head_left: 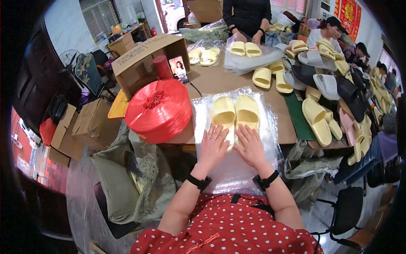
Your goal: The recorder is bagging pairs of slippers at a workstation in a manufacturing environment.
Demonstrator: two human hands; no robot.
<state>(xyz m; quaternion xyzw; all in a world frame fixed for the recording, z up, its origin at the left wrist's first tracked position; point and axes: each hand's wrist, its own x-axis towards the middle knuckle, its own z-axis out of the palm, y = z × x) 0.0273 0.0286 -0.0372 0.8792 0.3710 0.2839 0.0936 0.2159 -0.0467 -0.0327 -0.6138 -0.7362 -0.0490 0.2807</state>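
A pair of pale yellow slide slippers (247, 111) lies side by side in front of me, straps at the far end. Beneath them is a stack of clear plastic bags (224, 169); I cannot tell whether the slippers are inside the top bag. My left hand (214, 144) rests flat on the left slipper's near part, fingers stretched forward. On the right slipper my right hand (250, 144) lies the same way, its fingers spread. Neither hand grips anything. Both palms hide much of the slippers' heel ends.
At the left sit a large red roll of plastic twine (158, 111), an open cardboard box (141, 57) and a propped phone (178, 69). Loose slippers (317, 122) pile up at the right. Across the table a person's hands (249, 37) handle another bagged yellow pair.
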